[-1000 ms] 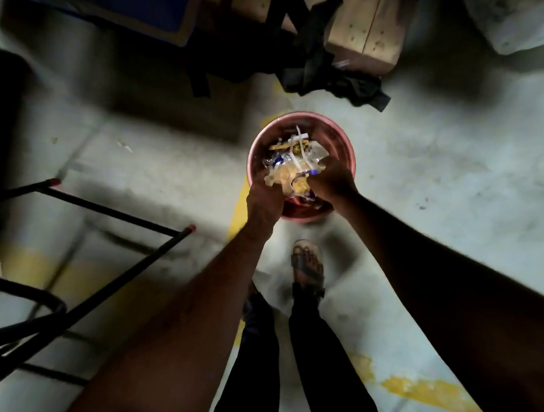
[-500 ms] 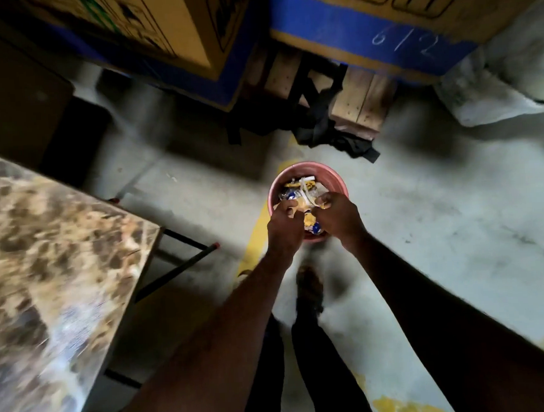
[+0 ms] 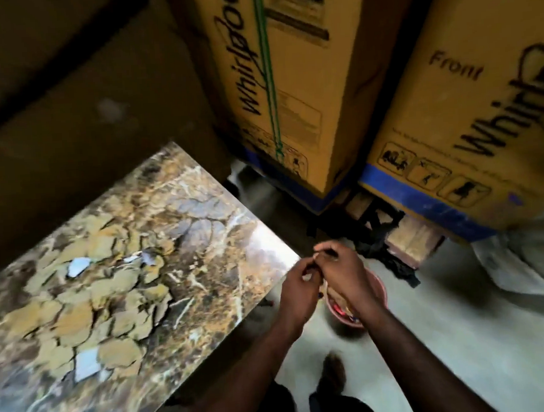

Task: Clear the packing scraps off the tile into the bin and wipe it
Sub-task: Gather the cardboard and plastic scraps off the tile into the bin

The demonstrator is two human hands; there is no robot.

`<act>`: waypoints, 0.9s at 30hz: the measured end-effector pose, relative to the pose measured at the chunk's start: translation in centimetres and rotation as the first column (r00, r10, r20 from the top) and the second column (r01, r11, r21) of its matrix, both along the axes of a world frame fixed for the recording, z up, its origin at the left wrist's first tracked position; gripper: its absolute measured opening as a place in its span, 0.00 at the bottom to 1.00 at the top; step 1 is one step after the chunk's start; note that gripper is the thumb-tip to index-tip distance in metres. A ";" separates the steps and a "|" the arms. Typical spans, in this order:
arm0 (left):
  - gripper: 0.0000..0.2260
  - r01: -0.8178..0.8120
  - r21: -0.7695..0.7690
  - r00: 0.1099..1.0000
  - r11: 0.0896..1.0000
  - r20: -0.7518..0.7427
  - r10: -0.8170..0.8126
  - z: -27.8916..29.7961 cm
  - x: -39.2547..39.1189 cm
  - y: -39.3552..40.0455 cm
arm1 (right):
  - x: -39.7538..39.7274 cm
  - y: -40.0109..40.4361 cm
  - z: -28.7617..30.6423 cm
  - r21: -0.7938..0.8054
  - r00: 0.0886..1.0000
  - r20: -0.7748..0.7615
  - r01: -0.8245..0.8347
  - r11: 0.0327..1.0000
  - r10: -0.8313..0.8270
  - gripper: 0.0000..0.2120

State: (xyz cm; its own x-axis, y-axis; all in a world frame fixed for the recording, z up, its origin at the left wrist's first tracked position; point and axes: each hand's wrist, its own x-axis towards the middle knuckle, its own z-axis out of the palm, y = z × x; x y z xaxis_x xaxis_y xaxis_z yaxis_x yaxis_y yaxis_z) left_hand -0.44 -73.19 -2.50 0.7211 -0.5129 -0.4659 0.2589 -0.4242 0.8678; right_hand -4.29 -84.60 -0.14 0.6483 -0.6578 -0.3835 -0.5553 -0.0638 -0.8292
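Observation:
A glossy brown marble-patterned tile (image 3: 135, 278) fills the left of the view, lying flat at table height. A few pale scraps rest on it: one (image 3: 77, 267) near its far part, a small one (image 3: 148, 256) beside that, and a larger one (image 3: 87, 363) nearer me. The red bin (image 3: 378, 295) stands on the floor right of the tile, mostly hidden by my right forearm, with scraps inside. My left hand (image 3: 298, 290) and my right hand (image 3: 338, 265) are raised above the bin, fingertips touching, fingers loosely curled; nothing is visibly held.
Two tall cardboard appliance boxes (image 3: 275, 78) (image 3: 469, 114) stand on wooden blocks (image 3: 410, 242) behind the bin. Black straps (image 3: 380, 228) lie under them. A grey sack (image 3: 522, 260) sits at the right. My feet (image 3: 330, 374) are on the concrete floor below.
My hands have let the scraps fall into the bin and lifted clear of it. The view has swung up and left, so the tile now fills the left side.

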 end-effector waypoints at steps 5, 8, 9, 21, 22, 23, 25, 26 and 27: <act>0.11 -0.158 -0.062 0.986 0.985 0.046 0.161 6.5 2.6 8.6 | 3.9 7.0 6.1 -0.015 0.959 0.114 -0.258 0.966 0.258 0.13; 0.10 -0.240 -0.088 0.966 0.967 0.073 0.246 9.1 4.9 13.9 | 6.4 11.0 8.0 -0.023 0.907 0.167 -0.388 0.921 0.386 0.09; 0.09 -0.259 -0.085 0.960 0.962 0.089 0.266 9.8 5.6 15.3 | 7.2 12.0 8.5 -0.021 0.892 0.174 -0.421 0.907 0.418 0.07; 0.07 -0.541 0.115 0.830 0.833 0.234 0.506 7.8 7.6 34.9 | 12.8 26.5 8.1 0.164 0.771 -0.011 -0.626 0.762 0.637 0.11; 0.07 -0.564 0.158 0.818 0.810 0.239 0.523 6.8 7.5 36.6 | 13.0 27.0 7.1 0.167 0.769 -0.040 -0.625 0.763 0.638 0.11; 0.08 -0.585 0.203 0.808 0.785 0.238 0.540 6.1 7.3 37.9 | 13.2 27.2 6.0 0.171 0.770 -0.073 -0.616 0.769 0.634 0.12; 0.09 -0.622 0.295 0.783 0.725 0.233 0.577 4.8 7.2 40.5 | 13.7 27.7 4.3 0.190 0.772 -0.131 -0.596 0.780 0.622 0.12; 0.08 -0.642 0.337 0.765 0.689 0.219 0.606 4.1 7.4 41.7 | 14.1 27.9 3.4 0.199 0.772 -0.155 -0.587 0.785 0.617 0.12; 0.09 -0.665 0.375 0.737 0.646 0.185 0.650 3.4 7.5 42.9 | 14.5 27.9 2.5 0.211 0.770 -0.183 -0.577 0.789 0.611 0.11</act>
